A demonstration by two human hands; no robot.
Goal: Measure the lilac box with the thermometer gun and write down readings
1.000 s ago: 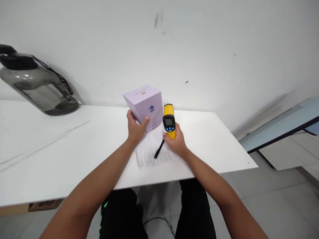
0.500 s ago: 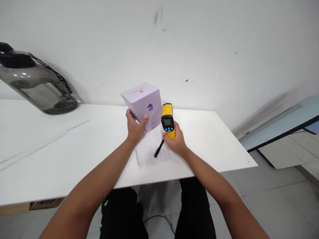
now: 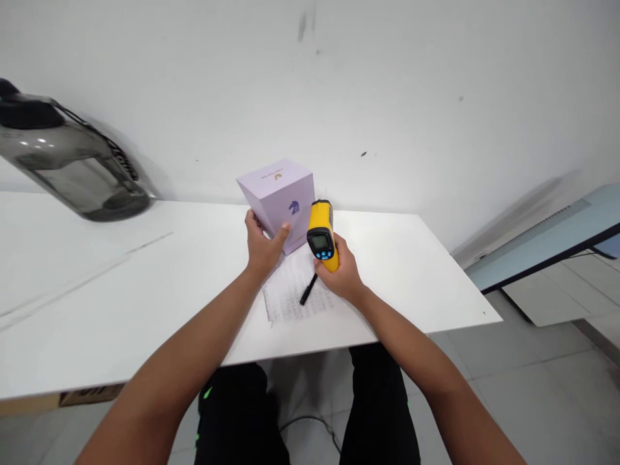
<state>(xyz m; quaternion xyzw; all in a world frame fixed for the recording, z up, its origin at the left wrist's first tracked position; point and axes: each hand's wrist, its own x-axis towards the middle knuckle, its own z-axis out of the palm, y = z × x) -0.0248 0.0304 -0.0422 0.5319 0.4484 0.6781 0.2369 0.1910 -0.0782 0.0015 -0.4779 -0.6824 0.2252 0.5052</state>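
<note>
2 bare hands in view, both full. Left hand (image 3: 264, 248): grip clamped on the lower left of a pale purple box (image 3: 293, 210), thumb across the front face, fingers round the left side. Box is at the back of the white tabletop (image 3: 194, 278), near the wall (image 3: 411, 84), top face visible with a small gold mark, front with 1 dark blue horse head. Can't tell if its base rests on the tabletop.

Right hand (image 3: 341, 271): grip wrapped round the handle of a yellow and black thermometer (image 3: 320, 223), held up just right of the box, overlapping its edge in this view (contact unclear). Small screen and blue buttons face the person; any reading is too small to make out.

Below the hands, 1 sheet of paper (image 3: 288, 302) covered in writing, illegible, lies flat. 1 black pen (image 3: 307, 290) lies slantwise over it, top end running up to the right thumb; touching or not, can't tell.

Far left, 1 big grey see-through bottle (image 3: 87, 168), black lid and strap, stands near the wall, well apart from the hands. Under the tabletop: black trousers (image 3: 382, 413), 1 dark cable (image 3: 310, 418) on the floor (image 3: 523, 381).
</note>
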